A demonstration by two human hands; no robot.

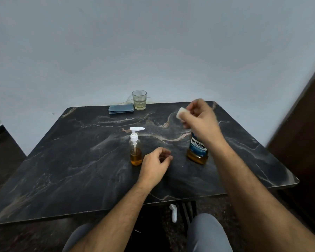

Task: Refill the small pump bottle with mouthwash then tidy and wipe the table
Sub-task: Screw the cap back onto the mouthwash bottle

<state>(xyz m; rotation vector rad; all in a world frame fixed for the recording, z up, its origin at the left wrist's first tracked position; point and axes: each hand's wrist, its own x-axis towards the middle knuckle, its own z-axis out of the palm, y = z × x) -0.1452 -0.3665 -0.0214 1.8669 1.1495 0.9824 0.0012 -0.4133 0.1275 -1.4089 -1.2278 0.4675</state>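
Amber mouthwash fills lower part of pump bottle (135,148), mid-tabletop, pump head on. Mouthwash bottle (197,150) stands toward right edge. Right hand (200,117) above it pinches white cap (181,112). Left hand (155,165) beside pump bottle, fingers loosely curled, holding nothing. Cloth (121,108) and glass (139,100) at far edge. Likely uncapping: park cap well apart, steady pump bottle, unscrew pump before pouring.
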